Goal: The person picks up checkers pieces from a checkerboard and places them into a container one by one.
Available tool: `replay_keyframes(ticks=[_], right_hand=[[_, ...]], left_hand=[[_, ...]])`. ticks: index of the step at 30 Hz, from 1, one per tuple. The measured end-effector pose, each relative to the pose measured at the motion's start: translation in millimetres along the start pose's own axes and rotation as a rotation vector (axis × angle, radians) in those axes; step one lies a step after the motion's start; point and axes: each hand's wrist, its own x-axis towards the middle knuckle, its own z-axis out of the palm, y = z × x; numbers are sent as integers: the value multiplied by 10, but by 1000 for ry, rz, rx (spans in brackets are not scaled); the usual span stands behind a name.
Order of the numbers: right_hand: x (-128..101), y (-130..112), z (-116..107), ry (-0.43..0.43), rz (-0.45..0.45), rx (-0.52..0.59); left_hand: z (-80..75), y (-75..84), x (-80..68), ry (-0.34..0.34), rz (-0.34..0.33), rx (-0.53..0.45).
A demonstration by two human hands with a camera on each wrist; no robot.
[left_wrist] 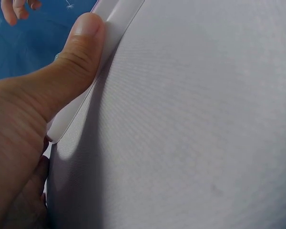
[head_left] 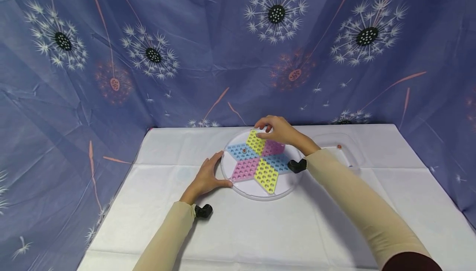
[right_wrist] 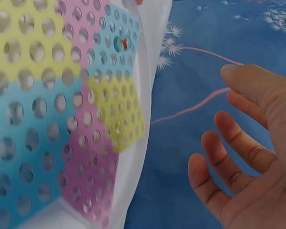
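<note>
A round white Chinese checkers board [head_left: 250, 188] has a star of yellow, pink and blue points full of holes. My left hand [head_left: 206, 177] rests against its left rim, thumb and fingers spread along the edge; in the left wrist view the straight thumb [left_wrist: 81, 52] touches the rim. Above the far yellow point hovers my right hand [head_left: 279, 130], its fingers loosely bent with nothing between them in the right wrist view. One clear marble with an orange-red core [right_wrist: 122, 44] sits in a hole of the blue point at the left.
Right of the board, partly behind the right forearm, stands a clear plastic container [head_left: 353, 147] with a reddish marble [head_left: 339, 147] in it. A white cloth [head_left: 260, 229] covers the table. Behind hangs a blue dandelion-patterned curtain [head_left: 208, 56].
</note>
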Motion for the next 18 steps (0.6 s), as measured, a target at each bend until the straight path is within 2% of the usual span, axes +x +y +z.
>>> replay_keyframes(ticks=[14, 18], right_hand=[[136, -11, 355, -91, 15, 43], [174, 17, 473, -92, 4, 70]], left_hand=[[-9, -9, -4, -11, -1, 6], [-13, -10, -2, -13, -6, 3]])
